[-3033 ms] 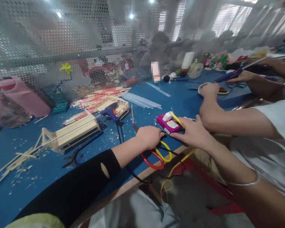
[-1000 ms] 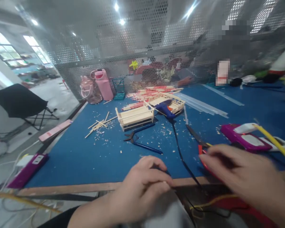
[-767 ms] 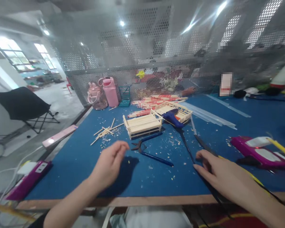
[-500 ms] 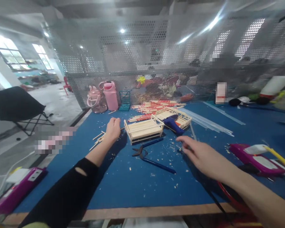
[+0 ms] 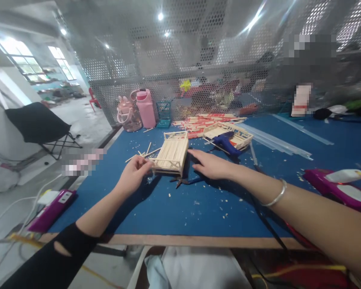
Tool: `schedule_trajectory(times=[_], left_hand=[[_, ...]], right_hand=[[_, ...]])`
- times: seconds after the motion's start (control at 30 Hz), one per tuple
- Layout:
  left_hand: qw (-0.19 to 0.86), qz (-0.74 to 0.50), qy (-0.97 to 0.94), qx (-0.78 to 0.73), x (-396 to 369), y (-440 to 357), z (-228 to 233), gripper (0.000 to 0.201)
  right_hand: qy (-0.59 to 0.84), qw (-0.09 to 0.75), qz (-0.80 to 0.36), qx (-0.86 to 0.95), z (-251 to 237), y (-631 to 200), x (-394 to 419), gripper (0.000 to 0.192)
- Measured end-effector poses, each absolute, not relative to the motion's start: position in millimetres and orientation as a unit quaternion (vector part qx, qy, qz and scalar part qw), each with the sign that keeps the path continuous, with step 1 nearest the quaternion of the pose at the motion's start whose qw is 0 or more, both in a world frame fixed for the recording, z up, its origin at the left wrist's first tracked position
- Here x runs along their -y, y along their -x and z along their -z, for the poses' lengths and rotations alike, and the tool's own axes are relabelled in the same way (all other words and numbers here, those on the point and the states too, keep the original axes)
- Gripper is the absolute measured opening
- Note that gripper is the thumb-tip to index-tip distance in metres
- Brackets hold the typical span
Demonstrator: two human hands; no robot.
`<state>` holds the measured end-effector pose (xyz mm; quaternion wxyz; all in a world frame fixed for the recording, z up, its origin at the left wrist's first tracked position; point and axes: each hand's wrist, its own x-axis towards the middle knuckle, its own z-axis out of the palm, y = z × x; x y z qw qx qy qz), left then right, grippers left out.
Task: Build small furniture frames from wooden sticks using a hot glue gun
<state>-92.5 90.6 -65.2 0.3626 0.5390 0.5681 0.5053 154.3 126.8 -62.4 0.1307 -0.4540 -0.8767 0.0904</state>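
A small bed-shaped frame of pale wooden sticks (image 5: 172, 151) is turned with one end toward me, tilted over the blue table. My left hand (image 5: 134, 171) pinches its near left corner between thumb and fingers. At its right side, my right hand (image 5: 212, 165) has fingers stretched out and thumb apart; the fingertips are at the frame's edge, and I cannot tell whether they touch it. Below the frame lie blue-handled pliers (image 5: 182, 182), partly hidden by the frame and my right hand. A second stick frame (image 5: 210, 131) sits behind, with a blue glue gun (image 5: 227, 143) resting on it.
Loose sticks (image 5: 144, 154) lie left of the frame. Red-and-white stick bundles (image 5: 198, 123) are piled at the back, beside clear glue sticks (image 5: 276, 142). Pink bottles (image 5: 146, 109) stand back left. Purple power strips (image 5: 52, 210) sit at the left edge and right (image 5: 321, 182).
The stick frame has been taken hold of by my left hand and turned end-on. My right hand has moved left to its side. The pliers have shifted and are now mostly covered.
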Motion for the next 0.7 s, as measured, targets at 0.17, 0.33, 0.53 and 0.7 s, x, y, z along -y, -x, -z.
schedule_trajectory(times=[0.17, 0.33, 0.53, 0.7], left_hand=[[0.381, -0.469, -0.626, -0.492, -75.4, 83.1, 69.4, 0.036], [0.28, -0.482, -0.661, -0.502, -85.6, 76.0, 72.9, 0.033], [0.248, -0.547, -0.632, -0.49, -89.6, 70.8, 60.5, 0.038], [0.259, -0.569, -0.603, -0.495, -82.9, 65.1, 45.4, 0.041]], right_hand=[[0.451, 0.034, -0.074, 0.889, 54.0, -167.1, -86.2, 0.023], [0.42, 0.048, -0.052, 0.905, 67.9, -183.3, -57.9, 0.016], [0.443, 0.071, -0.024, 0.893, 72.5, -174.6, -77.1, 0.038], [0.455, 0.01, -0.051, 0.889, 64.8, -164.7, -47.4, 0.024]])
